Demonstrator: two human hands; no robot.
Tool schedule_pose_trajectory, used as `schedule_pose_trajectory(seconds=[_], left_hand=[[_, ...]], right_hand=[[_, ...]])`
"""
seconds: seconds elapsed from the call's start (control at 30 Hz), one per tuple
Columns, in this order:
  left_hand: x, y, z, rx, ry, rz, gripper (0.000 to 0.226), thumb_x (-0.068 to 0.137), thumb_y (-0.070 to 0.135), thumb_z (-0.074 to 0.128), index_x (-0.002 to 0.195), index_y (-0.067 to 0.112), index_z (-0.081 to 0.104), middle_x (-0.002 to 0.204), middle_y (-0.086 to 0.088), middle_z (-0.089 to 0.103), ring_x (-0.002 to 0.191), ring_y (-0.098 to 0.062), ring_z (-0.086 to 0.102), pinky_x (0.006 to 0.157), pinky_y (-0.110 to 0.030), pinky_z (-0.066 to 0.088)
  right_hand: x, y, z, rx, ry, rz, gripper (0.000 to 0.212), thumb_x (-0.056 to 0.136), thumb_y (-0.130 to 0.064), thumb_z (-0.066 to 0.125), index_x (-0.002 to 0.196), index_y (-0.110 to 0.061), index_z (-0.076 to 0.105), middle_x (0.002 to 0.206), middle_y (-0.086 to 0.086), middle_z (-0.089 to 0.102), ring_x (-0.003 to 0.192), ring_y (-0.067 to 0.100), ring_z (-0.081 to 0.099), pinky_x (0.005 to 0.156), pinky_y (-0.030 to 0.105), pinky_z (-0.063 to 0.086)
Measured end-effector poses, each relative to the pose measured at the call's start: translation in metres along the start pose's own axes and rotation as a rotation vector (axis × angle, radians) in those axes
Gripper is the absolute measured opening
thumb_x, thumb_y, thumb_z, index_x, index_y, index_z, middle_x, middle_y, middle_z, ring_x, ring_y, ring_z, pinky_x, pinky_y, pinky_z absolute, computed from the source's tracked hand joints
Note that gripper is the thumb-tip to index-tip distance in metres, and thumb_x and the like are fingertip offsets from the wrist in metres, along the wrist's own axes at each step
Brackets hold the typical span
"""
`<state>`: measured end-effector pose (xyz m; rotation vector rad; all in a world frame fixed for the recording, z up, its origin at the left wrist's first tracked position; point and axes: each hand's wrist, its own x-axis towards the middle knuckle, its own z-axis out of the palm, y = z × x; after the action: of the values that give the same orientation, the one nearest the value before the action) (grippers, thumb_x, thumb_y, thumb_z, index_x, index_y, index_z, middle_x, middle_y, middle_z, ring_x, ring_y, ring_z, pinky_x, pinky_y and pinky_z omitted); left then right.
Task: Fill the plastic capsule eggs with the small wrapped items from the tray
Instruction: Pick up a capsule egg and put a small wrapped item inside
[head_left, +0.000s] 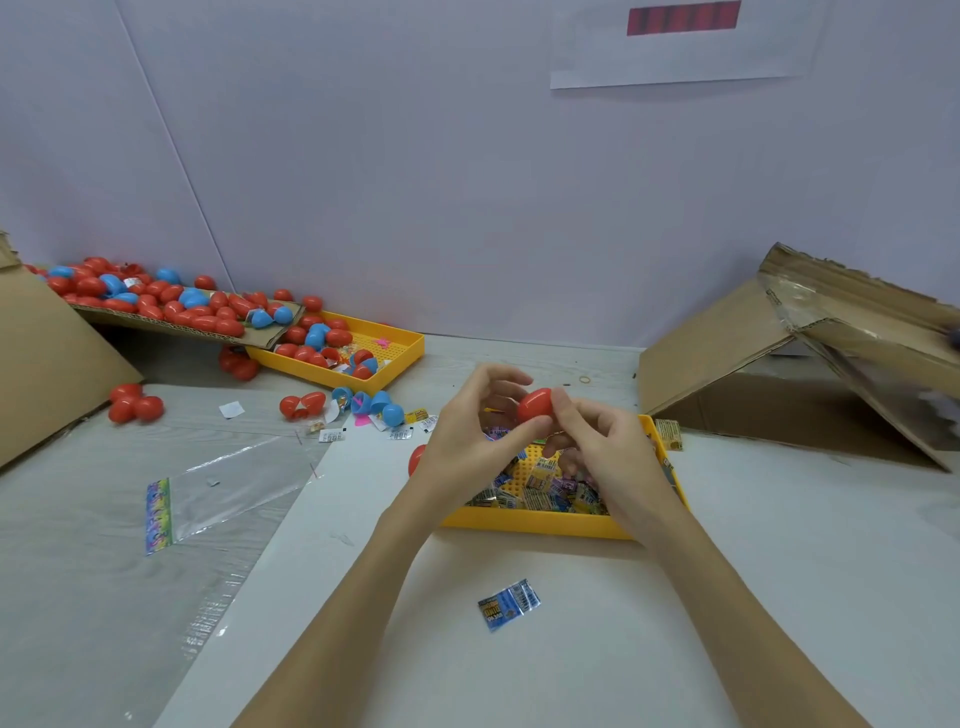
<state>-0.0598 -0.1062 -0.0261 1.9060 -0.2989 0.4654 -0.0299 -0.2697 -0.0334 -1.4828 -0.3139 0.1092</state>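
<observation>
Both hands meet above the near yellow tray, which holds several small wrapped items. A red capsule egg is pinched between my left hand and my right hand; it looks closed. Another red egg peeks out behind my left wrist, beside the tray. One blue wrapped item lies alone on the white sheet in front of the tray.
A second yellow tray with red and blue eggs sits at the back left, next to a cardboard flap piled with eggs. Loose eggs and wrappers litter the table. A clear bag lies left; an open cardboard box stands right.
</observation>
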Motion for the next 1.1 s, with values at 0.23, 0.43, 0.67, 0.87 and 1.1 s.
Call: schedule_pose_trajectory(seconds=[0.23,0.43,0.67,0.87,1.1], left_hand=[[0.004,-0.003,-0.008,-0.178,0.047,-0.227,0.019,0.108,0.020,0.045,0.119,0.016,0.060,0.097,-0.004,0.068,0.075,-0.006,0.066,0.075,-0.018,0.055],[0.006,-0.005,-0.007,-0.211,0.126,-0.314,0.042,0.110,0.037,0.031,0.113,0.007,0.061,0.070,0.000,0.059,0.058,-0.005,0.055,0.061,-0.018,0.053],[0.006,-0.002,-0.008,-0.248,0.116,-0.342,0.041,0.108,0.043,0.034,0.103,0.009,0.055,0.066,-0.004,0.060,0.054,-0.010,0.055,0.056,-0.022,0.052],[0.005,-0.005,-0.008,-0.375,0.105,-0.425,0.040,0.101,0.051,0.050,0.097,0.012,0.057,0.059,-0.001,0.043,0.049,-0.011,0.042,0.048,-0.023,0.046],[0.007,-0.005,-0.008,-0.406,0.074,-0.405,0.020,0.100,0.029,0.062,0.117,0.017,0.064,0.087,0.001,0.075,0.076,-0.020,0.074,0.070,-0.028,0.061]], right_hand=[[-0.003,0.011,0.005,-1.078,0.031,-0.086,0.031,0.090,-0.042,0.075,0.108,-0.017,0.071,0.101,-0.001,0.067,0.093,0.013,0.061,0.080,0.032,0.053],[-0.001,0.009,0.007,-1.119,0.023,-0.064,0.020,0.087,-0.036,0.080,0.100,-0.022,0.075,0.096,-0.004,0.069,0.091,0.013,0.062,0.073,0.025,0.051],[-0.004,0.010,0.006,-0.945,0.115,-0.198,0.014,0.099,-0.025,0.065,0.094,-0.023,0.078,0.090,-0.004,0.065,0.086,0.015,0.062,0.078,0.035,0.052],[-0.005,0.007,0.003,-0.690,0.171,-0.214,0.012,0.100,-0.028,0.065,0.100,-0.029,0.077,0.065,-0.012,0.068,0.061,0.002,0.064,0.055,0.012,0.046],[-0.005,0.005,-0.002,-0.595,0.174,-0.239,0.018,0.098,-0.032,0.065,0.111,-0.032,0.077,0.078,-0.015,0.074,0.075,0.001,0.068,0.067,0.019,0.055]])
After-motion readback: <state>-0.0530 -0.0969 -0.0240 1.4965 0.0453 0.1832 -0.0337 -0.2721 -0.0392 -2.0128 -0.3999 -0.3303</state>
